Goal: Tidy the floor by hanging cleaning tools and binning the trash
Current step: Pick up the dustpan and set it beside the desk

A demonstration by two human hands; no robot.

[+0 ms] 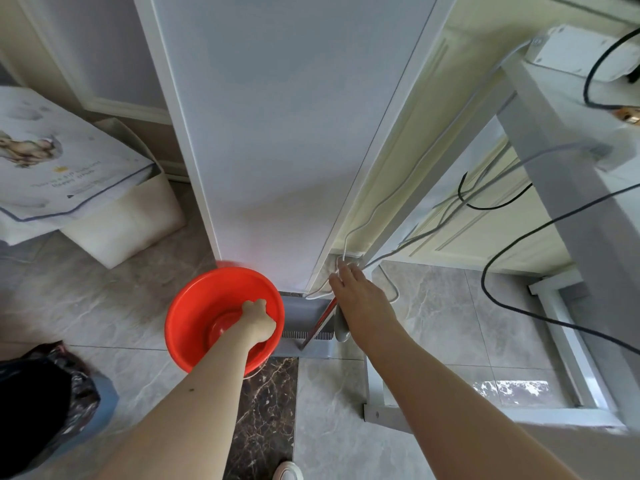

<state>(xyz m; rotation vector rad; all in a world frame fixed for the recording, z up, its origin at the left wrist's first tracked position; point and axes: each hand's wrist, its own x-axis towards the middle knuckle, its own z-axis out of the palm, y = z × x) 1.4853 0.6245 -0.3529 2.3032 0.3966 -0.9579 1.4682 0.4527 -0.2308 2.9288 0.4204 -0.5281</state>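
A red bucket point(194, 313) sits low by the foot of a tall white cabinet point(277, 133). My left hand point(258, 318) is closed in a fist inside it, apparently on its thin handle. My right hand point(360, 299) reaches flat, fingers apart, into the gap to the right of the cabinet, fingertips at a white cable point(346, 237). Under that hand a grey tool handle point(341, 329) and a red-and-silver stick point(320, 323) lean against the cabinet's grey base; their lower ends are hidden.
A bin lined with a black bag point(41, 393) stands at lower left. A white box under a printed bag point(69, 174) sits on the left. A white desk frame point(561, 188) with dangling black cables point(491, 271) crowds the right. My shoe point(287, 471) shows at the bottom.
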